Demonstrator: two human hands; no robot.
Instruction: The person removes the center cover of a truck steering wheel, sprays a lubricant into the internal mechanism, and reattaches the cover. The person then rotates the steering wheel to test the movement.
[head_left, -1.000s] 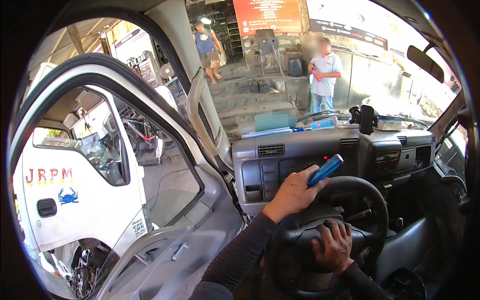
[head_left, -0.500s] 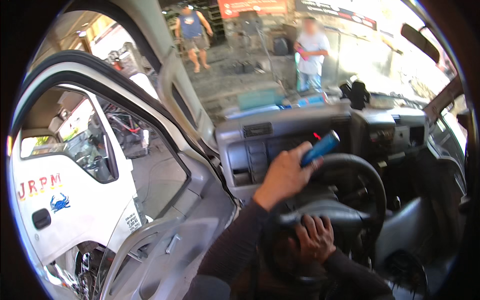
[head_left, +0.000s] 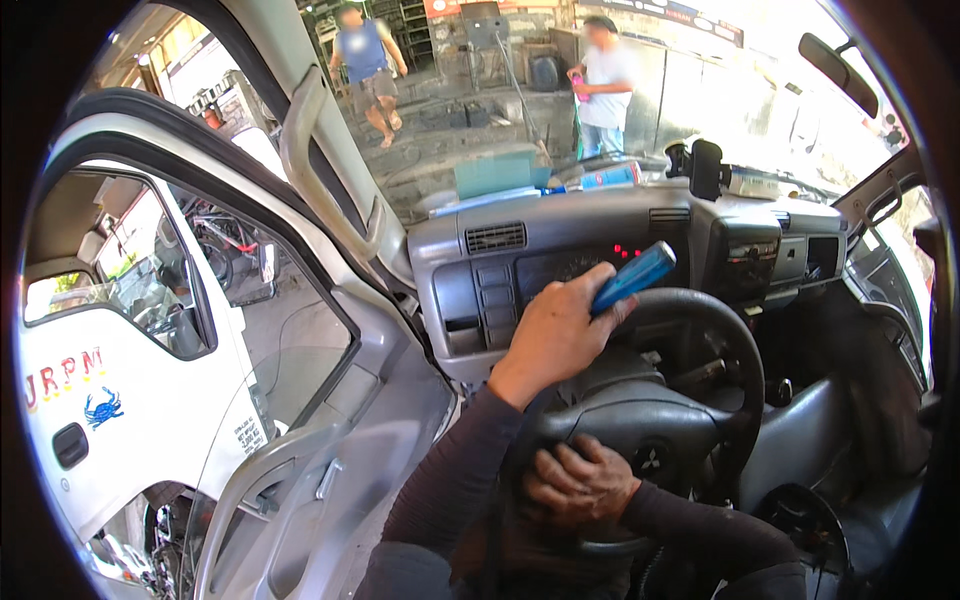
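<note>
Raised above the steering wheel (head_left: 745, 350), my left hand (head_left: 560, 328) is closed around a blue cylinder (head_left: 634, 277) with a pale round end. The cylinder tilts up to the right in front of the instrument panel; its kind is unclear, and its lower part is hidden in my palm. Lower down, my right hand (head_left: 582, 482) is over the lower left of the wheel, beside the hub. Its fingers are loosely bent and somewhat apart, slightly blurred, with nothing visible in them. Whether they touch the rim is unclear.
At left the white vehicle door (head_left: 130, 400) stands ajar. A phone holder (head_left: 708, 170) and a blue-and-white package (head_left: 610, 177) rest on the dashboard (head_left: 440, 245). Beyond the windshield are a person in a blue top (head_left: 362, 55) and one in a white shirt (head_left: 605, 85).
My right hand has shifted left across the wheel, its fingers now pointing left. My left hand keeps the blue cylinder at nearly the same place. The view has turned slightly.
</note>
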